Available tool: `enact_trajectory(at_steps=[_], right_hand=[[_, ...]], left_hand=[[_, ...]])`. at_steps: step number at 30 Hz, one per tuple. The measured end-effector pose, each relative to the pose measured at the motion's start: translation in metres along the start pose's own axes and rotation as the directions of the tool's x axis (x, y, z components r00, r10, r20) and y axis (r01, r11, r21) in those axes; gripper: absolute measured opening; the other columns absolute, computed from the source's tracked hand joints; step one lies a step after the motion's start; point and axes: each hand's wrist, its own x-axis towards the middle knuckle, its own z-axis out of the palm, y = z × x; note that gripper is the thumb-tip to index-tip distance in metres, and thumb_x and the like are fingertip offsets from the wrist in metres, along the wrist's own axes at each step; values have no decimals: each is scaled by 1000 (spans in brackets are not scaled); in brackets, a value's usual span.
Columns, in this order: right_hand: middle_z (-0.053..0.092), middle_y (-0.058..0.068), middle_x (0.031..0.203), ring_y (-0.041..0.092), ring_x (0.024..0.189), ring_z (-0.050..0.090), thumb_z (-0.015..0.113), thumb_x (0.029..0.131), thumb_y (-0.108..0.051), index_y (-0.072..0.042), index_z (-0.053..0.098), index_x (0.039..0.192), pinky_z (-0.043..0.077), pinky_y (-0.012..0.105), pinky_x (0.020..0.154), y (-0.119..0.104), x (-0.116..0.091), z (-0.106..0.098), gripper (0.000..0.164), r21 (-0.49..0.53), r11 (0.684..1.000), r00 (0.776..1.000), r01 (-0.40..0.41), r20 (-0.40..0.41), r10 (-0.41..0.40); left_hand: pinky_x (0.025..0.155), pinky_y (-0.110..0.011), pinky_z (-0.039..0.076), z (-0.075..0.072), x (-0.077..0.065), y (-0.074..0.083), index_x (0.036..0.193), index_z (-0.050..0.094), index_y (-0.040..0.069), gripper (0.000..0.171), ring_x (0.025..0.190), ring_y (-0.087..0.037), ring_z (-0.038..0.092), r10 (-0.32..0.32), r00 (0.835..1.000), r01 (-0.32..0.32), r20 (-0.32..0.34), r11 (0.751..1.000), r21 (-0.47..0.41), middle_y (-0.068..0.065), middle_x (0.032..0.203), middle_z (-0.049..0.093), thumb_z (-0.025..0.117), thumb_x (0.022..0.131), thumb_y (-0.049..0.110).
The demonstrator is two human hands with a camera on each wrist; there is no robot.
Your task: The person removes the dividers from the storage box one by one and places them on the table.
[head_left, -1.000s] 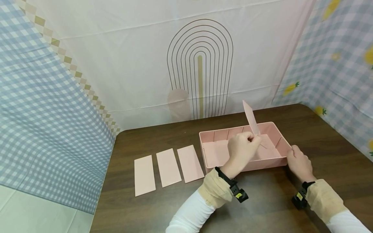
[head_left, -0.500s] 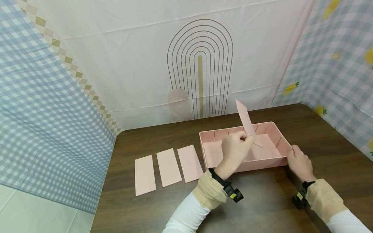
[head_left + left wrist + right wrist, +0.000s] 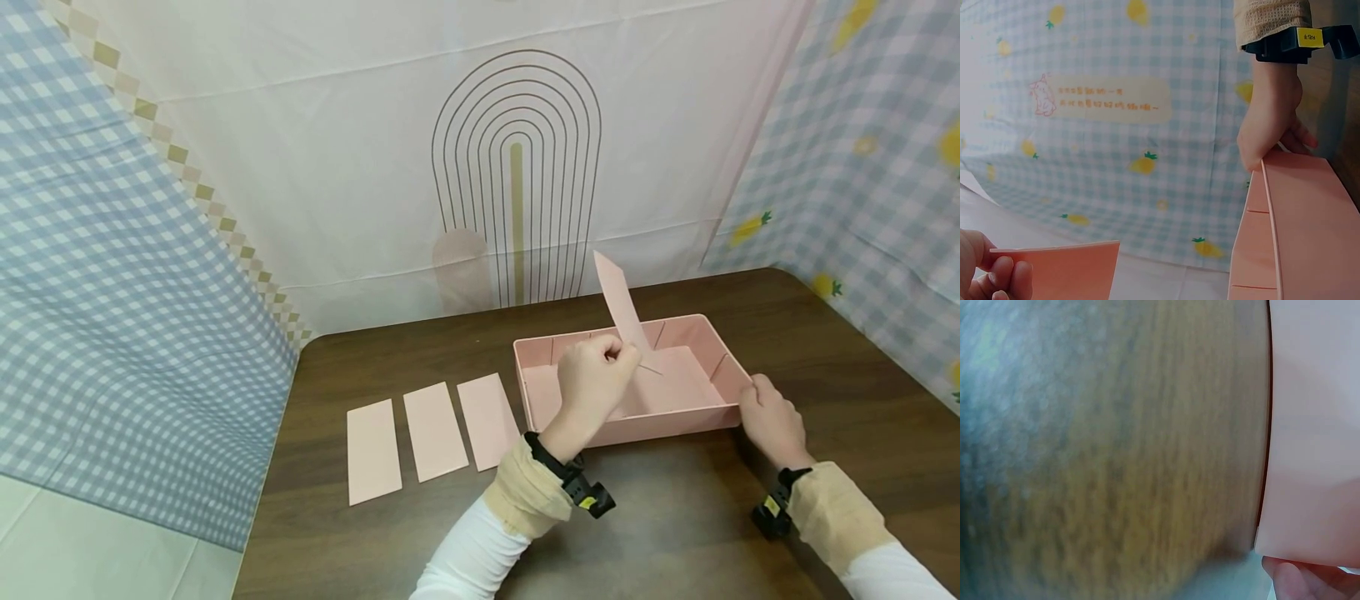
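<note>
My left hand [image 3: 596, 371] pinches a thin pink divider panel [image 3: 618, 293] by its near edge, above the pink storage box [image 3: 675, 423]. The panel stands tilted, its far end rising past the box's back wall; the left wrist view shows thumb and fingers on this panel [image 3: 1072, 272]. At the box's near right corner, my right hand [image 3: 774, 421] grips the end wall. Its fingers [image 3: 1304, 581] show at the box edge in the right wrist view. Upright slots line the inside of the box's long and short walls.
Three flat pink panels, left [image 3: 373, 452], middle [image 3: 435, 432] and right [image 3: 487, 421], lie in a row left of the box. All stand on a dark wooden table [image 3: 315, 533]. A white printed curtain [image 3: 337, 183] hangs behind, with checked cloth at both sides.
My left hand has moved left over the box, taking the divider panel with it. The right hand and the box have stayed in place.
</note>
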Motion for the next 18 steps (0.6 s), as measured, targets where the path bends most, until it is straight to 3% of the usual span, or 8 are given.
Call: enact_trajectory(at_steps=[18], right_hand=[[46,35,110,54,87,47,18,94,-25,4,40,113,37,58,63,1,0,1,41,-6,1000,1000,-9,-8,9]], left_hand=[[44,-16,22,-27,2,-11,51,48,15,26,44,-2,31,39,998,-38,-48,999,10,8,47,36,53,77,15]])
